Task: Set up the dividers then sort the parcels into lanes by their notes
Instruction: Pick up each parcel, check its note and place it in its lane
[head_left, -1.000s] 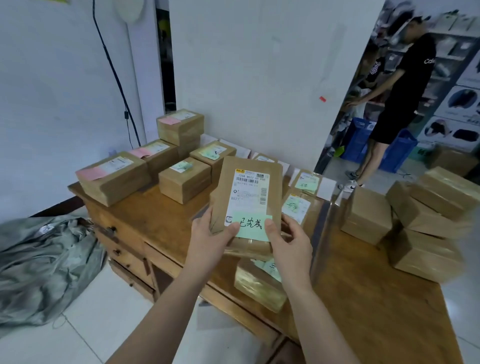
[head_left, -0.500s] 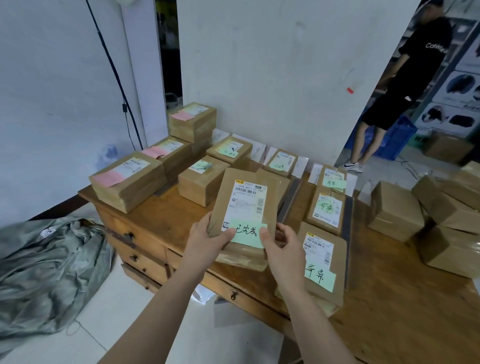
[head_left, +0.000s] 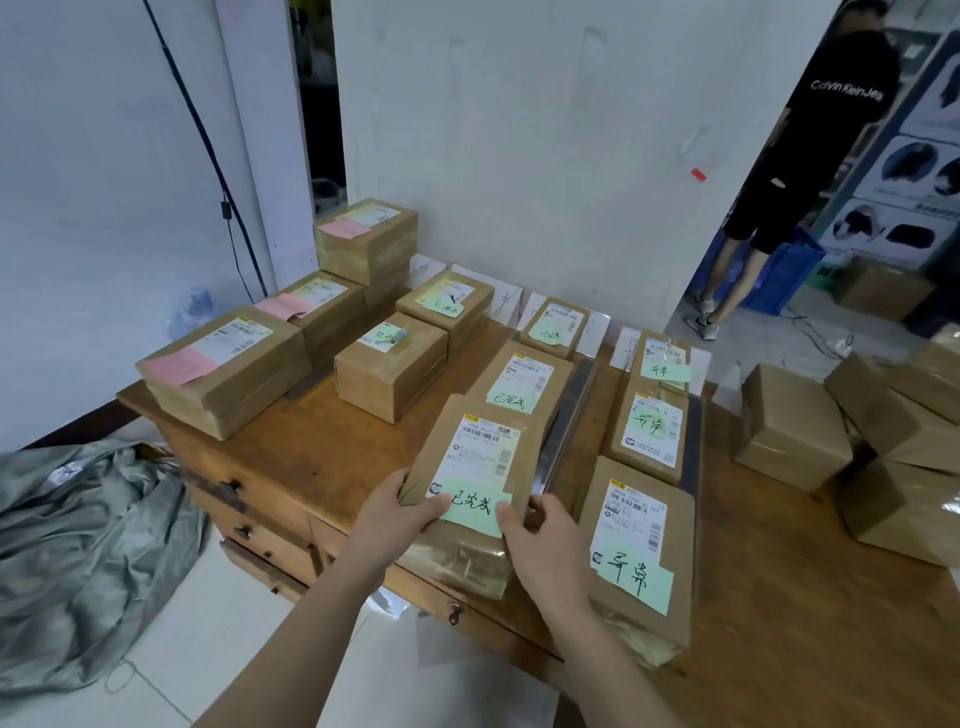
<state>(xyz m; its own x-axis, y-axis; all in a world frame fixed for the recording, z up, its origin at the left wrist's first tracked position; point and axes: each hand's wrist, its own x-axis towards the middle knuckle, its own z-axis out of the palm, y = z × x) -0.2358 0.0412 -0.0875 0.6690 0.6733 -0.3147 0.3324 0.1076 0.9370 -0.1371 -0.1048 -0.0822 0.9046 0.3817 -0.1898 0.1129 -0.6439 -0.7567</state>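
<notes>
Green-note parcel (head_left: 480, 457), lower centre: gripped at near corners by left hand (head_left: 392, 512) and right hand (head_left: 545, 538), at front of centre lane on worktop (head_left: 311, 457). Dividers (head_left: 570, 415) laid; lanes part-filled. Plain parcels (head_left: 789, 426) at right edge apparently not yet sorted.

Grey crumpled sack (head_left: 78, 545) on floor, black cable (head_left: 225, 210) down wall, person in black (head_left: 831, 104) beside blue crate (head_left: 784, 275)
</notes>
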